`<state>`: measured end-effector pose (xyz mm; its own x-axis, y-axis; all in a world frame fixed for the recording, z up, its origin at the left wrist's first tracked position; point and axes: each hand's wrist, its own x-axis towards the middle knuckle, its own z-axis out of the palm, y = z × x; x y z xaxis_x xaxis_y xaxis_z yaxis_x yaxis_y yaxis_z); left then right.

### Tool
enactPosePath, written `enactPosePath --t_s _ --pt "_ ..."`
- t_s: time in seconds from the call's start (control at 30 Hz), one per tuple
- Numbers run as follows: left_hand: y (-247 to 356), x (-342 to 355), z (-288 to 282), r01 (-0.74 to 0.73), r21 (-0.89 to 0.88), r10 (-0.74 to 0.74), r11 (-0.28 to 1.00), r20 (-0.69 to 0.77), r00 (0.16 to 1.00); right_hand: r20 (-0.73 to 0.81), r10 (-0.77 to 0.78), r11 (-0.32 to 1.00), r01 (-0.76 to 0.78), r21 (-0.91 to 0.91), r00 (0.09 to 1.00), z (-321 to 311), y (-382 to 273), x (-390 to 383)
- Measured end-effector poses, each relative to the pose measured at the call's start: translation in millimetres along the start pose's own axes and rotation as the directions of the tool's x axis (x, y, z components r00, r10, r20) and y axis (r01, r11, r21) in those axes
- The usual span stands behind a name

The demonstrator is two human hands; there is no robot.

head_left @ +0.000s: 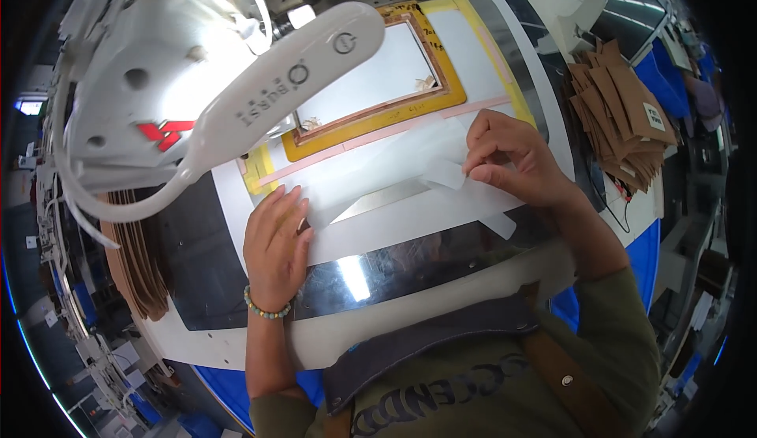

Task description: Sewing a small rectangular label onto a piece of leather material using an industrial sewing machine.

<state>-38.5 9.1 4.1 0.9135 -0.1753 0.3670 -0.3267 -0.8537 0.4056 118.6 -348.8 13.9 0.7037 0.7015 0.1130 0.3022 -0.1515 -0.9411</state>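
My left hand (276, 241) lies with fingers stretched out on the left end of a translucent white sheet (378, 158). At the sheet's right side, my right hand (512, 158) pinches its lifted, curled edge between thumb and fingers. Under the sheet is a white board (394, 221) with pink and yellow tape strips along its edges. Just beyond it, a yellow frame (453, 83) with a brown inner border surrounds a white opening. A small loose translucent strip (499, 224) sits below my right hand, over the board's near edge.
A white lamp head (292, 75) hangs over the left part of the work, beside a white machine body (150, 83). Brown cut pieces are stacked at right (623, 115) and left (138, 257). A dark glossy plate (394, 272) runs along the near side. A screen (635, 12) stands far right.
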Motion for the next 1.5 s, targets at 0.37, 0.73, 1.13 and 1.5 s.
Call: enactPosePath --t_s 0.37,0.73,1.13,1.5 --pt "-14 17 -50 0.122 -0.872 -0.755 0.474 -0.331 0.566 -0.121 -0.284 0.909 0.227 -0.35 0.951 -16 -43 8" --pt "-56 13 -108 -0.167 -0.963 -0.555 0.212 -0.26 0.79 -0.568 -0.484 0.793 0.058 -0.607 0.666 -117 -93 -103" --pt "-95 13 -127 -0.025 -0.968 -0.467 0.248 -0.143 0.873 -0.654 0.215 0.285 -0.687 -0.669 0.726 -116 -46 -217" --pt "-51 17 -114 -0.037 -0.957 -0.528 0.286 -0.19 0.828 -0.681 0.158 0.105 -0.698 -0.708 0.715 -88 0 -214"
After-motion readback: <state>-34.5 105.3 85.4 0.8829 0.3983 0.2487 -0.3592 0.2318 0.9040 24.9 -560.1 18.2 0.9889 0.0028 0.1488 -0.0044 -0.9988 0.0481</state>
